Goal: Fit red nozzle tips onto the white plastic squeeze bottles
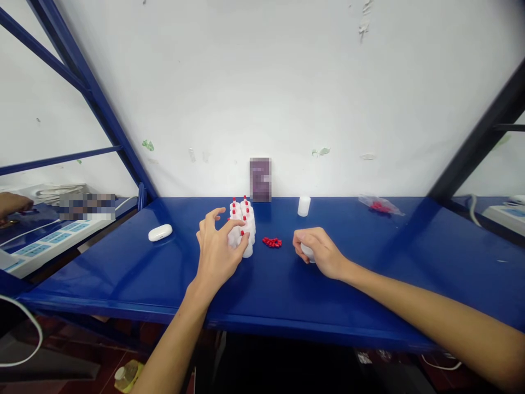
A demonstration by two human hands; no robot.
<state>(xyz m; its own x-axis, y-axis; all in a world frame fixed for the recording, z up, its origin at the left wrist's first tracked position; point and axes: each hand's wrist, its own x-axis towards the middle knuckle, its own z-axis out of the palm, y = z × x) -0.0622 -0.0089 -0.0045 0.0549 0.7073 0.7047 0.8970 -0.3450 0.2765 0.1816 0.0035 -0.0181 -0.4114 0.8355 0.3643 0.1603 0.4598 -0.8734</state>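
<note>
Several white bottles with red caps [248,249] stand close together on the blue table [164,284]. My left hand [219,241] is beside them, thumb and index finger spread around the nearest bottle's red cap; contact is unclear. A small pile of loose red caps [272,242] lies right of the bottles. Further right, my right hand [318,250] wraps its fingers round a white bottle [307,252], whose top is hidden. Behind that hand stands a white bottle [304,206] with no red cap visible.
A clear bag of red caps [380,207] lies at the back right. A white oval case [160,232] rests on the left. A dark rectangular object [260,180] leans on the wall. Power strips [49,241] and another person's hand [14,204] are at far left.
</note>
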